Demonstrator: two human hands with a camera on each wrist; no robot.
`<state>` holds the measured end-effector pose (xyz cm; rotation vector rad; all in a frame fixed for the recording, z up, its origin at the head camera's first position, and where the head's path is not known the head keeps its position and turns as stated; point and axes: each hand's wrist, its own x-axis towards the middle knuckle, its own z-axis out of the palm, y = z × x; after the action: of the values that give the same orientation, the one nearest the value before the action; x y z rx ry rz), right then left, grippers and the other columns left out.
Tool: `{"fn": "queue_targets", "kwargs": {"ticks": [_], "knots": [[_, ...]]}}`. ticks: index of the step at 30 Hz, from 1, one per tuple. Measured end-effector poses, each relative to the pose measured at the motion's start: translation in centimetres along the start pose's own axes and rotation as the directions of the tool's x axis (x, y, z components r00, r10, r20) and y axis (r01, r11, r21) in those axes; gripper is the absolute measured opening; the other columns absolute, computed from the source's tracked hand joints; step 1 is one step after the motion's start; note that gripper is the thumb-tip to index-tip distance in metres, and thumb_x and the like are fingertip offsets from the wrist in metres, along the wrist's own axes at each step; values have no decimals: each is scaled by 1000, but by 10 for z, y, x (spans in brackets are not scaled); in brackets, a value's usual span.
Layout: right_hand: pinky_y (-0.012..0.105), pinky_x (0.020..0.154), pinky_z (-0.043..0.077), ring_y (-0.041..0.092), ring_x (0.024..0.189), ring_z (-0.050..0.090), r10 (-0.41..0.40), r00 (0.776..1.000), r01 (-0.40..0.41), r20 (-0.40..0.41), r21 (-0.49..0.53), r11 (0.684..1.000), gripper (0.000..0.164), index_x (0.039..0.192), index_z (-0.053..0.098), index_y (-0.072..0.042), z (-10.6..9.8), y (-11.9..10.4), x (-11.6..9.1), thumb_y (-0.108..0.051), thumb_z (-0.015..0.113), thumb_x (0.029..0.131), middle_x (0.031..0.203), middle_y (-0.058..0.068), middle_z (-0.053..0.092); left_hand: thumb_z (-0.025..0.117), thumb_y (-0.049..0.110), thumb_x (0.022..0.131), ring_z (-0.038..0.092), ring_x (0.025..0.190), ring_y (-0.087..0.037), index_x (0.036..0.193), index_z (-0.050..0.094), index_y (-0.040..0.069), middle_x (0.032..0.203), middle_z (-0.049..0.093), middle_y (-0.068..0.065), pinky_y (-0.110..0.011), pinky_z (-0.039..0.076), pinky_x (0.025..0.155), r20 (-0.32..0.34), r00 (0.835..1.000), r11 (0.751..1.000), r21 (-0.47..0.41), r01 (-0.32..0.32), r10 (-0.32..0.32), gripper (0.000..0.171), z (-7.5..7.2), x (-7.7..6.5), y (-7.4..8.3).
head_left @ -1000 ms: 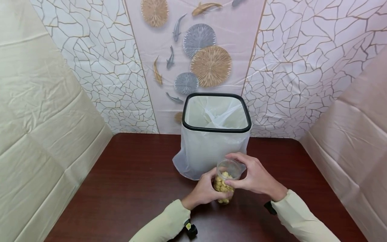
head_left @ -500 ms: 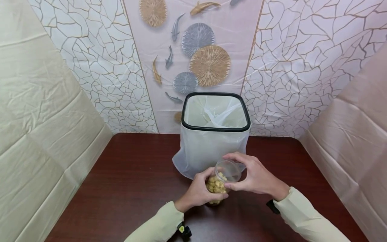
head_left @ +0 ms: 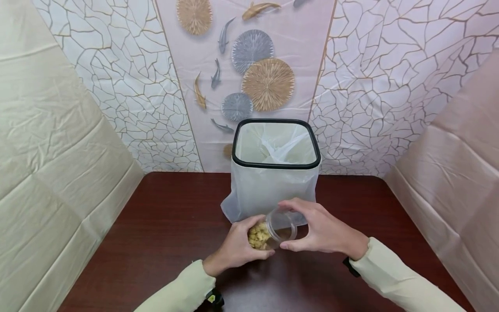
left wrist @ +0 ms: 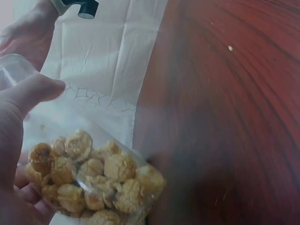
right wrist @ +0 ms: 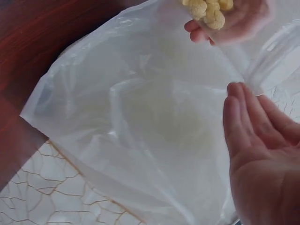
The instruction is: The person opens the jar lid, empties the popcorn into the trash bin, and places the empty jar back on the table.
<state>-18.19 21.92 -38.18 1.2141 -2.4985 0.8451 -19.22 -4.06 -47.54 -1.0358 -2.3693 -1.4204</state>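
My left hand grips a clear plastic jar around its lower part. Caramel-coloured popcorn fills the bottom, also large in the left wrist view. The jar is tipped over to the right, its clear, round rim end towards my right hand. Thumb and fingers of that hand span the rim from above and below. In the right wrist view its fingers lie close together against clear plastic. Behind the jar stands a white bin lined with a translucent bag, its black frame around the top.
The dark red-brown tabletop runs under both hands. One small pale crumb lies on it in the left wrist view. Patterned cloth closes off the back, with beige cloth walls at the sides.
My left hand has moved left with the jar's lower end, so the jar has gone from nearly upright to tipped rightwards. My right hand has shifted slightly left, staying at the rim.
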Motion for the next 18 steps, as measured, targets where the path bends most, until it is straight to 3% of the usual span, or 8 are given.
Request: {"fn": "queue_targets", "kwargs": {"ticks": [5,10,18], "knots": [[39,94,60,15,112,70,31,999,-30,25,-20,999,80,137,62,-4,0,-11,8,-51,90,79,123,-2,72,99,29,67,70,103,-11,135,65,13,123,74,0,-28,59,88,-29,999,982,185,-24,30,77,-15,-5,3],[39,95,60,15,111,71,72,997,-70,36,-47,996,81,136,63,-4,3,-18,17,-54,90,78,118,-2,72,99,30,65,71,104,-13,136,65,11,126,74,-3,-34,61,87,-58,997,926,376,-28,53,82,-27,-10,7],[35,87,60,15,102,70,100,994,-98,40,-45,994,72,129,66,-7,15,-24,29,-51,90,77,110,-1,72,100,32,61,73,109,-15,136,66,10,128,74,-3,-35,62,87,-103,991,857,514,-24,89,85,-37,-15,11]]}}
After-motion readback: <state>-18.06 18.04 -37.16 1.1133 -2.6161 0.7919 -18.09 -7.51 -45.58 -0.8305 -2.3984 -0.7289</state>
